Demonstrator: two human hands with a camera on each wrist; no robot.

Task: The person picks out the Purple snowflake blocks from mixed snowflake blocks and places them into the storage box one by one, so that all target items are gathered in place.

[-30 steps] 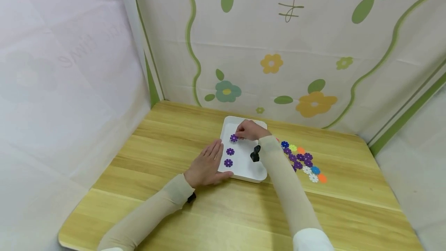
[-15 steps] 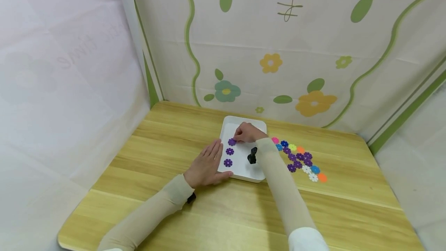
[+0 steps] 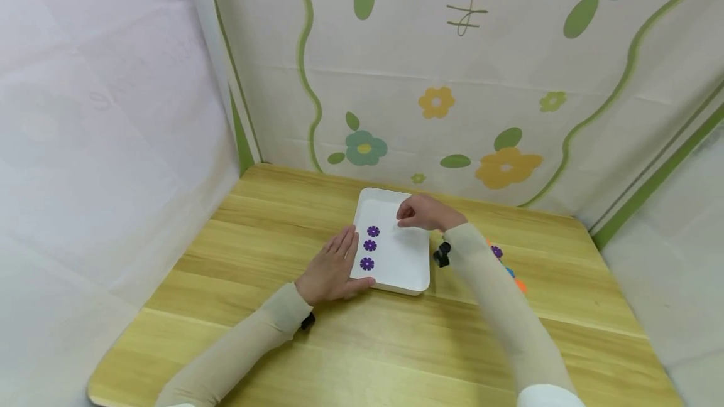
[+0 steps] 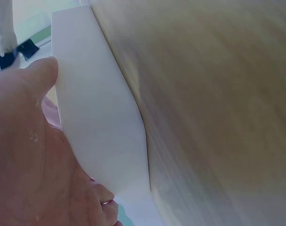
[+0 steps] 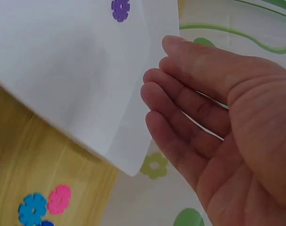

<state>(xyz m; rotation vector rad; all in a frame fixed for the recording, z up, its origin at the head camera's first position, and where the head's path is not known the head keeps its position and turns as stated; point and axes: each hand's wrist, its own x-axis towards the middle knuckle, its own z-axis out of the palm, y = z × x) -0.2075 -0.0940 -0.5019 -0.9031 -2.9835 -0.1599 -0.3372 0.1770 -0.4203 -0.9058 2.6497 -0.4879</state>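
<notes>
A white tray [image 3: 401, 262] lies on the wooden table with three purple flower-shaped plastic snowflake pieces [image 3: 370, 245] in a line along its left side. My left hand [image 3: 330, 269] rests at the tray's near left corner, its fingers straight along the left side and the thumb at the near edge. The left wrist view shows that thumb [image 4: 46, 73] against the tray's rim. Over the tray's far right part hovers my right hand [image 3: 427, 211]. Its fingers are loosely bent with nothing between them, as the right wrist view shows, near one purple piece [image 5: 120, 9].
Right of the tray, loose snowflake pieces lie on the table, partly hidden by the right sleeve [image 3: 503, 300]. Among them are an orange piece [image 3: 521, 286], a blue piece [image 5: 32, 208] and a pink piece [image 5: 59, 199]. A flower-printed cloth [image 3: 396, 80] hangs behind the table.
My right hand has slid the farthest purple snowflake piece nearer the other two, let it go and moved off to the right. The left hand stays at the tray's corner.
</notes>
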